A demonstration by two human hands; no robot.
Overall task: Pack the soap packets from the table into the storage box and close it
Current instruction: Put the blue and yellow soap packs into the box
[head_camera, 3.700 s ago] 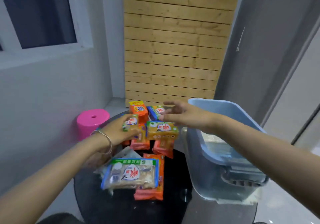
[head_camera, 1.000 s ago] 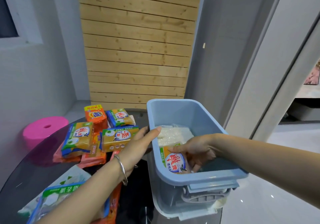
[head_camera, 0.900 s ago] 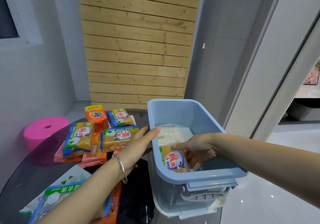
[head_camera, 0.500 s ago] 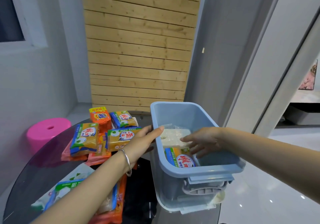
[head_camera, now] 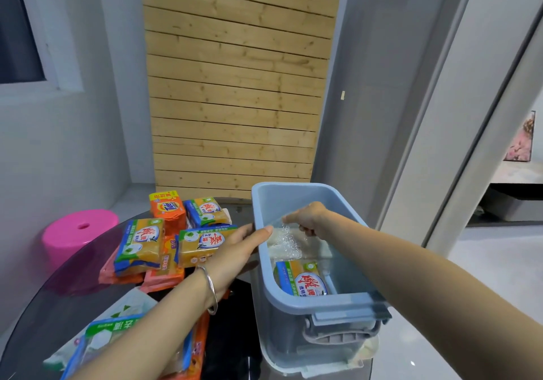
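The blue storage box (head_camera: 317, 301) stands open on the right side of the round dark glass table (head_camera: 58, 306). Inside it lie a yellow soap packet (head_camera: 302, 279) at the near end and a white clear-wrapped soap packet (head_camera: 316, 247) behind it. My right hand (head_camera: 308, 218) is down in the box, pinching that white packet's clear wrapper. My left hand (head_camera: 235, 250) lies flat against the box's left wall, fingers straight. Several soap packets are heaped on the table left of the box: yellow ones (head_camera: 141, 244) (head_camera: 202, 241), an orange Tide one (head_camera: 167, 207).
A large blue-and-green packet (head_camera: 117, 329) lies at the table's near edge under my left forearm. A pink stool (head_camera: 76, 229) stands beyond the table on the left. A slatted wooden panel (head_camera: 235, 100) leans on the wall behind. A grey handle (head_camera: 338, 332) sits on the box's near end.
My right hand put the yellow packet down in the box, let it go, then moved back and pinched the white packet's wrapper. My left hand stayed on the box's left side.
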